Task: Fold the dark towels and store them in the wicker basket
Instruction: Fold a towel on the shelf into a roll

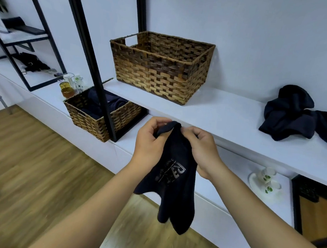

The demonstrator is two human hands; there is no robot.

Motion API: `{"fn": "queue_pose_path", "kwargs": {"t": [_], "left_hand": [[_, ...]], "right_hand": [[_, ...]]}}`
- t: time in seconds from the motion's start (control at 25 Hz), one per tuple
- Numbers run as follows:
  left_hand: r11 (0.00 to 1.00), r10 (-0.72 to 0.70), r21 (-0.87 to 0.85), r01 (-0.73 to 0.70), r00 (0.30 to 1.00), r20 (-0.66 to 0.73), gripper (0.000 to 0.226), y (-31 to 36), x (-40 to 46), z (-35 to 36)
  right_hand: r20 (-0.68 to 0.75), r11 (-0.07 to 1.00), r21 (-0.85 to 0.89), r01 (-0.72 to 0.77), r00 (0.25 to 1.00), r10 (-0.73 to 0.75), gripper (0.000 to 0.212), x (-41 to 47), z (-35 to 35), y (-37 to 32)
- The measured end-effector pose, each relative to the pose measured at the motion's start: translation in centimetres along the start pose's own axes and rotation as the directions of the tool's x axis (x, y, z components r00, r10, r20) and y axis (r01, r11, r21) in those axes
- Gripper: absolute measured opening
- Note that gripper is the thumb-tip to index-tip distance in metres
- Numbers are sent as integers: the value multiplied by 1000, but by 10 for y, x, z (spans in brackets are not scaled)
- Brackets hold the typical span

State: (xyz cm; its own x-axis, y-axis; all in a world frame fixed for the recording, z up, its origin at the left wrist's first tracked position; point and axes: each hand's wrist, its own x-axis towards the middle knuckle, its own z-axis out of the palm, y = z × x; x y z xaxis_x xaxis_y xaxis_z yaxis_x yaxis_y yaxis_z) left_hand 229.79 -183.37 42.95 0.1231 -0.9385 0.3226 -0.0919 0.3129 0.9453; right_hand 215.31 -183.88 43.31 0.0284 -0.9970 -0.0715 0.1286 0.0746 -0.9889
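Observation:
A dark navy towel (175, 185) with a pale printed logo hangs in front of me, below the white shelf's front edge. My left hand (149, 140) and my right hand (202, 146) pinch its top edge close together, and the cloth droops down between my forearms. A large wicker basket (159, 72) stands on the white shelf (227, 117) behind my hands; I see nothing inside it. A crumpled heap of dark towels (294, 116) lies on the shelf at the right.
A smaller wicker basket (92, 118) holding dark cloth sits on the lower white ledge at left, beside glass jars (68, 86). Black metal posts (97, 63) rise from the ledge. White cups on a plate (265, 180) rest on the lower ledge at right. Wooden floor lies below.

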Motion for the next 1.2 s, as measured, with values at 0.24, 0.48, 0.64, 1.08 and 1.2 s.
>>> {"fn": "queue_pose_path", "kwargs": {"t": [0.24,0.48,0.64,1.08,1.2], "left_hand": [[997,50,-53,-54,996,-79,13,5,0,5],[997,-26,-69,34,994,109,9,-5,9,-3],[986,-136,-59,153,963,231,14,-12,12,-9],[987,-159,-3,163,965,209,2,-11,28,0],[990,-137,62,127,969,204,8,-12,31,3]], "right_hand": [[-38,964,189,-186,980,196,17,3,-2,-6],[-64,951,193,-241,964,257,18,12,-2,-5],[-88,954,177,-240,962,259,25,17,-5,1],[-62,1000,15,-12,998,13,26,20,-8,8],[-64,999,41,18,998,-15,27,21,-9,4]]}}
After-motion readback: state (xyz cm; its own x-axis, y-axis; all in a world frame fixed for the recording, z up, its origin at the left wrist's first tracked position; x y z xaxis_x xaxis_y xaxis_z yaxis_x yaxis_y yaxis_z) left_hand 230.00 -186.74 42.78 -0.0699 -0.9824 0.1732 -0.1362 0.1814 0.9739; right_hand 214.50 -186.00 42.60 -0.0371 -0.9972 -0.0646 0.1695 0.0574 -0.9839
